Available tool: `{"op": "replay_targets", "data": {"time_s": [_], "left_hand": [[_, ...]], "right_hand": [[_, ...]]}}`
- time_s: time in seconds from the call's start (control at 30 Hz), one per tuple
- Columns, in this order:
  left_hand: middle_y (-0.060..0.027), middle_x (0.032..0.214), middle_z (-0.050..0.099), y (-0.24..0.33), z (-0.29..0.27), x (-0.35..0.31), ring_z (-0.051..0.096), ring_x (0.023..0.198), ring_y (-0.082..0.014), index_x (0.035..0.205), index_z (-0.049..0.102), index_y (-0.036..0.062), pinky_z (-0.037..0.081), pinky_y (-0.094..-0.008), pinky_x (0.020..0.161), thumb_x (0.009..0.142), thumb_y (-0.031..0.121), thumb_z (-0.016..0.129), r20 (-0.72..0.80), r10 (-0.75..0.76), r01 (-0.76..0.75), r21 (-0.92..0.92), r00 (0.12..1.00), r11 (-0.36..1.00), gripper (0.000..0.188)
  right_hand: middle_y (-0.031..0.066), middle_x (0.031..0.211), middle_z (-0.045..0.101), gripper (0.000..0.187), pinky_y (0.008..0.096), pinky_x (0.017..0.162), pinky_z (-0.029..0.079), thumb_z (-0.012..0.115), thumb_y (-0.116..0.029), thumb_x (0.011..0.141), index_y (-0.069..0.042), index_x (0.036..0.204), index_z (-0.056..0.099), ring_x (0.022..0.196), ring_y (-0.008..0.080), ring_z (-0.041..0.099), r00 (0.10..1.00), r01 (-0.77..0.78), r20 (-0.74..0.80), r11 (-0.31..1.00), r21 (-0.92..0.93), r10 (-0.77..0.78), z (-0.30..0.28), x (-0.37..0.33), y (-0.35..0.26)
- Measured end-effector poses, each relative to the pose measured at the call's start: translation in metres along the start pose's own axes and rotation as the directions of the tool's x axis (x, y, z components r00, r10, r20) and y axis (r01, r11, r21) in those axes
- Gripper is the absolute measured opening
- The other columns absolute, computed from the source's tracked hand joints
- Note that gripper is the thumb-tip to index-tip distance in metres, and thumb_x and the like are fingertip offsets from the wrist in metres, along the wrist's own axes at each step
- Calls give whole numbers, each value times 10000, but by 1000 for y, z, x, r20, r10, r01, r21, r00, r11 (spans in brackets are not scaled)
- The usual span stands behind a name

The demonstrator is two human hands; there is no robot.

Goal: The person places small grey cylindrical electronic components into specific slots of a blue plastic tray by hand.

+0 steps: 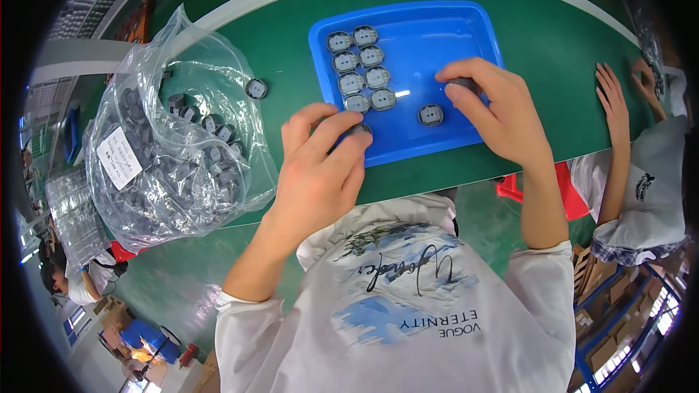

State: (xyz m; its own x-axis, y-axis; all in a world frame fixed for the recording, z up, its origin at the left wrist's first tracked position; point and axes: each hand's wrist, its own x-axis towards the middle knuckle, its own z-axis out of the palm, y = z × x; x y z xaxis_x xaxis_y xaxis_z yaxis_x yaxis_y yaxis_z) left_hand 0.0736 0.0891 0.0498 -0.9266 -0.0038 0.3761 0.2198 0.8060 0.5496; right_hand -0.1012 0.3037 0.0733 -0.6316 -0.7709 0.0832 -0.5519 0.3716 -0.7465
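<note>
my left hand (320,167) rests at the near left corner of the blue tray (466,29), fingers curled and closed around a small dark grey part (361,129) that only peeks out past my fingertips at the tray's edge. my right hand (499,113) lies over the right half of the tray, fingers bent down and pinching another dark part (463,84), most of it hidden under my fingers, so i cannot tell its shape. inside the tray, eight round grey parts (362,67) with pale square centres lie in two neat columns along the left side, touching or nearly touching one another. one more of the same kind, a loose part (430,115), lies by itself on the tray floor between my two hands, just beside my right thumb. the tray sits on a green table (553,36). to my left on the table, a large clear plastic bag (171,153) with a white label is open and bulging with many more of these grey parts. a single stray part (256,88) lies on the table between the bag and the tray. at the far right, another person's hand (613,98) lies flat on the table, well apart from mine.
</note>
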Motion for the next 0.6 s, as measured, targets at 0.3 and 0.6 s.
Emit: {"op": "replay_targets", "data": {"time_s": [0.3, 0.6], "left_hand": [[-134, 1374, 582, -5, -15, -15, 481, 1248, -422, 1055, 731, 98, 411, -517, 1012, 699, 208, 816, 64, 7, -15, 126, 998, 992, 382], [-134, 1345, 586, -17, 22, -29, 488, 1297, -401, 1058, 691, 4, 409, -578, 968, 813, 181, 740, -132, 156, -169, -94, 979, 981, 306]], "right_hand": [[136, 837, 605, 81, 388, 686, 479, 613, -84, 905, -6, 884, 612, 753, 318, 601, 990, 115, 89, 993, -31, -112, 3, 19, -1], [140, 772, 551, 248, 474, 631, 408, 759, -145, 815, -20, 747, 556, 715, 372, 567, 985, -25, 160, 966, -256, 68, 7, -10, 4]]}}
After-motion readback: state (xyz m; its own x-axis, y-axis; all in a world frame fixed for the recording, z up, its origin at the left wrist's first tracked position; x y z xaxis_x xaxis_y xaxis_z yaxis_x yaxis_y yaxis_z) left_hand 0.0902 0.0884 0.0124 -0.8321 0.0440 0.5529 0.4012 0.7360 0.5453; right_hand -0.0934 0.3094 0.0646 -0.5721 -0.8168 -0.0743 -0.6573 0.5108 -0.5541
